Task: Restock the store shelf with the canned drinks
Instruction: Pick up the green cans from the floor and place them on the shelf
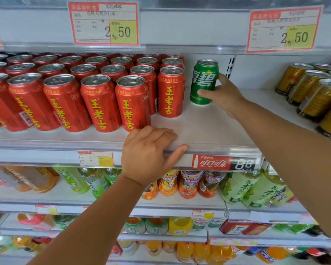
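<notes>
Green can (203, 82) stands in grip of right hand (223, 97).

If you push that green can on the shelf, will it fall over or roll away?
The green can is tall and narrow, so a push near its top would probably tip it. On its side, its round body would likely roll on the smooth shelf. Its shiny wall may be slippery; the right hand grips its middle.

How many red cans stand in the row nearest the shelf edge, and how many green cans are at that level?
Red cans, nearest row: 5 (the leftmost is cut off by the picture edge)
Green can, held by the right hand: 1
Total: 6
</notes>
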`<state>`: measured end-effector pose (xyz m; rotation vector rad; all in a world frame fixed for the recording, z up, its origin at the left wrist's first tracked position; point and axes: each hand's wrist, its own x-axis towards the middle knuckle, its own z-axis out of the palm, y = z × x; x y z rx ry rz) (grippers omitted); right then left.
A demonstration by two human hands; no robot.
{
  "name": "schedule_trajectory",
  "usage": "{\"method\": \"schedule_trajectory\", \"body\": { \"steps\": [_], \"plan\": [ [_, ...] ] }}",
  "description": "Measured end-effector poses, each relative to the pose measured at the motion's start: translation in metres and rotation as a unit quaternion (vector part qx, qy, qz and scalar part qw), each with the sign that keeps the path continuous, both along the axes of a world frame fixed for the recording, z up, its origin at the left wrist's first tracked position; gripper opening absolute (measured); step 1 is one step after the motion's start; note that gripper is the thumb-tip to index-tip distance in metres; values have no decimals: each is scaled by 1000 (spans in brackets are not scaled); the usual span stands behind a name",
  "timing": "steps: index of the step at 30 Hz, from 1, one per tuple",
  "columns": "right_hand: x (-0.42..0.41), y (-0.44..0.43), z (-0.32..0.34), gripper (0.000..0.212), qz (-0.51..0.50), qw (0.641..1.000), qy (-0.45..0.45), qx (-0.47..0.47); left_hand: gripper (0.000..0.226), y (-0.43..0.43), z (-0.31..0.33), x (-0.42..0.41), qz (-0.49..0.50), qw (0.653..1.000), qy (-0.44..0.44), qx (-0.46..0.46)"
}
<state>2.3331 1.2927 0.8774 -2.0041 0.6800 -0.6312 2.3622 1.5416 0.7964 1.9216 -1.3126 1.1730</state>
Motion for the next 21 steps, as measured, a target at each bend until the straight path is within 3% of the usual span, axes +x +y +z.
{"method": "schedule_trajectory", "body": {
  "steps": [14, 21],
  "plan": [
    [50, -19, -11, 59, -25, 998, -13, -51, 40, -2, -3, 3, 19, 1000, -20, 11],
    [50, -17, -10, 71, -1, 1000, 26, -12, 41, 0, -1, 3, 17, 999, -17, 24]
  ]
}}
